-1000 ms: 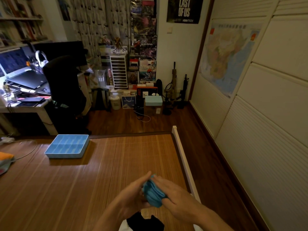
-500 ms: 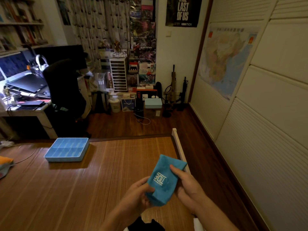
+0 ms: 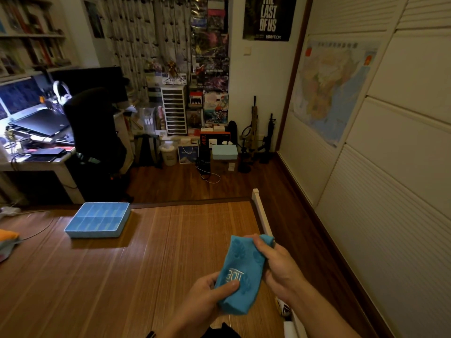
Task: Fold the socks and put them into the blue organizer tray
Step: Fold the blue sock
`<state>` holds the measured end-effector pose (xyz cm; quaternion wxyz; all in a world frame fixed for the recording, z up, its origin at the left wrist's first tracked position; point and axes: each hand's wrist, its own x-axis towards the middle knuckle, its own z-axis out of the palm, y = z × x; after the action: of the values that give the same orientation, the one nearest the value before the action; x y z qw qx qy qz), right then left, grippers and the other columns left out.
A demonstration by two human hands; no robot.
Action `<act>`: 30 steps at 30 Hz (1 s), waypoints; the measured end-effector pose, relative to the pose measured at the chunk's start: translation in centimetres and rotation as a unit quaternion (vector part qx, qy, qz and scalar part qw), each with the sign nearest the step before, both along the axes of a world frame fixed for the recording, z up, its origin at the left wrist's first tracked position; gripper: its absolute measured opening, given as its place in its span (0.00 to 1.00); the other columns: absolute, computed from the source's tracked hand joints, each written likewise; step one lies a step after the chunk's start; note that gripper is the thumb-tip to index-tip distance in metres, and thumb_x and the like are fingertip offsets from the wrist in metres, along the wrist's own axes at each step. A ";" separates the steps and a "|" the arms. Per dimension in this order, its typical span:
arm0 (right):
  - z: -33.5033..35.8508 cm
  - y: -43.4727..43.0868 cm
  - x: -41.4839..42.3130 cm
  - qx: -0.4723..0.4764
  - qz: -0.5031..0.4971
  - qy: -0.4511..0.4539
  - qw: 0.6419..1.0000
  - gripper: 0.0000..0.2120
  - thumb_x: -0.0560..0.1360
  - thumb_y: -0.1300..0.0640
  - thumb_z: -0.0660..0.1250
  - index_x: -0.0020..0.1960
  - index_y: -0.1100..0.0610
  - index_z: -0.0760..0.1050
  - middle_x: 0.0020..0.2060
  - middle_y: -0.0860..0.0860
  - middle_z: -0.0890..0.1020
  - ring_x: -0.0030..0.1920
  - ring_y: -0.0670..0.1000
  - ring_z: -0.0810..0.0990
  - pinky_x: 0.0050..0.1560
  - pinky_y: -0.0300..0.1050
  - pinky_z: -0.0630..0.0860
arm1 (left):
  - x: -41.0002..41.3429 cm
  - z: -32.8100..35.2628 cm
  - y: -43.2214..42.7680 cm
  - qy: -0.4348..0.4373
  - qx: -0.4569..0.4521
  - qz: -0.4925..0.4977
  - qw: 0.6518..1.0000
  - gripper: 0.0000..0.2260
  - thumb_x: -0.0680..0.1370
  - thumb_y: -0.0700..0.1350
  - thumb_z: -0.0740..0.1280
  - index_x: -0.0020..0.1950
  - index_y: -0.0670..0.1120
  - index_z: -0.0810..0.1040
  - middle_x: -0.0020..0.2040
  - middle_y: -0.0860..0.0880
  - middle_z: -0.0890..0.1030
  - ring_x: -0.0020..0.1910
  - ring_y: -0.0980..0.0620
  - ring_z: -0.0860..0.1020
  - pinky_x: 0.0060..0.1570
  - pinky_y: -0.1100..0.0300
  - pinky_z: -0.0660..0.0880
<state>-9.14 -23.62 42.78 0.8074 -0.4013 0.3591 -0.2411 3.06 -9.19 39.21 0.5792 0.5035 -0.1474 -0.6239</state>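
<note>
A blue sock with white lettering is held in the air by both hands, above the near right part of a bamboo mat. Its lower end is gripped by the left hand, with the thumb pressed on top and the fingers tucked beneath. Its upper end is pinched by the right hand, whose fingers are curled round the cloth. The blue organizer tray is set on the mat close to its far edge, toward the left, well apart from the sock. An orange cloth is seen at the mat's left edge.
</note>
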 end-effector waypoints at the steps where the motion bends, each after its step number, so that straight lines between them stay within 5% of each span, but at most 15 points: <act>1: 0.0 -0.2 0.0 -0.006 -0.002 -0.005 1.000 0.19 0.72 0.51 0.70 0.58 0.62 0.82 0.51 0.60 0.86 0.51 0.58 0.85 0.46 0.51 0.82 | 0.0 -0.1 0.0 0.002 -0.004 -0.002 1.000 0.21 0.70 0.43 0.82 0.61 0.39 0.84 0.62 0.35 0.83 0.61 0.37 0.83 0.53 0.51 0.82; 7: -0.1 -0.4 0.1 -0.008 -0.011 -0.012 1.000 0.17 0.73 0.51 0.70 0.57 0.60 0.83 0.52 0.60 0.86 0.50 0.58 0.85 0.45 0.50 0.83 | -0.6 -0.5 0.2 -0.011 -0.011 -0.011 1.000 0.31 0.66 0.44 0.84 0.66 0.38 0.79 0.62 0.36 0.83 0.62 0.37 0.82 0.54 0.46 0.82; 11: -0.1 -0.3 0.0 -0.014 -0.007 -0.005 1.000 0.16 0.72 0.49 0.70 0.54 0.58 0.84 0.51 0.60 0.86 0.50 0.58 0.86 0.45 0.51 0.83 | -0.7 -0.4 0.3 -0.003 -0.017 -0.026 1.000 0.28 0.70 0.43 0.81 0.67 0.38 0.79 0.62 0.36 0.83 0.61 0.36 0.82 0.53 0.44 0.82; 15: 0.2 -0.6 -0.1 -0.009 0.000 -0.007 1.000 0.18 0.79 0.48 0.65 0.61 0.60 0.80 0.55 0.62 0.84 0.56 0.61 0.83 0.53 0.55 0.82 | -0.8 -0.4 0.2 -0.008 -0.022 -0.001 1.000 0.24 0.72 0.41 0.79 0.67 0.38 0.79 0.60 0.35 0.84 0.59 0.35 0.83 0.52 0.42 0.83; 22: 1.0 -0.8 -0.8 -0.082 0.086 0.033 0.992 0.12 0.81 0.54 0.65 0.60 0.57 0.81 0.51 0.58 0.84 0.52 0.57 0.83 0.52 0.52 0.80 | -0.3 0.2 0.3 -0.012 -0.033 -0.053 0.998 0.28 0.73 0.45 0.78 0.70 0.36 0.76 0.65 0.36 0.82 0.65 0.37 0.80 0.65 0.43 0.77; 30: 1.5 -0.2 -0.6 -0.209 0.108 0.045 0.971 0.12 0.78 0.58 0.71 0.61 0.54 0.79 0.50 0.52 0.87 0.52 0.53 0.86 0.48 0.46 0.83 | 0.2 1.1 -0.3 -0.005 -0.035 -0.009 0.999 0.20 0.79 0.47 0.72 0.67 0.37 0.80 0.62 0.35 0.83 0.61 0.37 0.82 0.62 0.44 0.80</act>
<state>-9.70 -23.81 44.32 0.7102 -0.6077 0.2909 -0.2038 3.24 -9.49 40.30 0.5903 0.4845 -0.1761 -0.6211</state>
